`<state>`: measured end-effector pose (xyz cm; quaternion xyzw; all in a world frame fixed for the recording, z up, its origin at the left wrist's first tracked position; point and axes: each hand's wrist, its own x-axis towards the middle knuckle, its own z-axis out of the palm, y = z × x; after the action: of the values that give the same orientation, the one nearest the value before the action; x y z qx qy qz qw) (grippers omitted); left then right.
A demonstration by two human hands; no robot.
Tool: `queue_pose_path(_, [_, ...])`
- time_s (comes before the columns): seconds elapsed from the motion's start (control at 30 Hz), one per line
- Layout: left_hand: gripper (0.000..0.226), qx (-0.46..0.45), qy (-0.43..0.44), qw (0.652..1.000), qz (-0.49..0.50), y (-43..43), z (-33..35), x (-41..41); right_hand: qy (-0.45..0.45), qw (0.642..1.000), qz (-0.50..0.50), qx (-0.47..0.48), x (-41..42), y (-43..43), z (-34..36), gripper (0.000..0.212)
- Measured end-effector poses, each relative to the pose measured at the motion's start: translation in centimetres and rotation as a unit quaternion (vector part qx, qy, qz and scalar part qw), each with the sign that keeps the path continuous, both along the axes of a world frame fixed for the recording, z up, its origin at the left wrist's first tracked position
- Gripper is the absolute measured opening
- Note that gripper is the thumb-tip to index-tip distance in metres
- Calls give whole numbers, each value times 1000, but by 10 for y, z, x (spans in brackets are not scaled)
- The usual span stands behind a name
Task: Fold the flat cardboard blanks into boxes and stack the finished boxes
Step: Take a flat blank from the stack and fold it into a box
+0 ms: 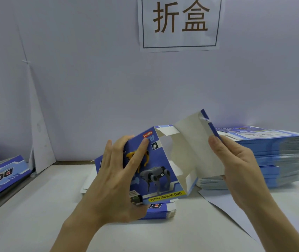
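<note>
Held above the white table, the half-opened blue printed cardboard box blank is gripped by the spread left hand while the right hand pinches its raised white flap, far-right of the panel.

Two bare forearms are seen entering from about 6 o'clock, each ending in an uncovered hand. No sleeve, glove, watch or ring is worn on the left hand, seen toward 7 o'clock, or on the right hand, seen toward 4 o'clock. Fingernails are kept short and unpainted on the fingers.
</note>
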<state>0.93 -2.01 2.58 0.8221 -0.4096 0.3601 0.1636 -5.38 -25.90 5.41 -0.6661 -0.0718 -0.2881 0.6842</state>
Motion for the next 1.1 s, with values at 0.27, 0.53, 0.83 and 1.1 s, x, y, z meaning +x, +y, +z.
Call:
queue_pose_path(0.27, [123,9,35,999,9,4,0,2,-46,998,-41,-12,6,27,-12,23])
queue_pose_path(0.53, [117,-2,17,1000,25,-4,0,-2,-78,994,12,-82,6,39,-18,27])
queue_pose_path(0.83, [116,6,2,999,36,-13,-3,-8,-76,988,-24,-134,10,50,-26,41])
queue_pose_path(1.1, [117,-17,-22,996,79,-16,6,-14,-46,973,18,-225,3,43,-20,49])
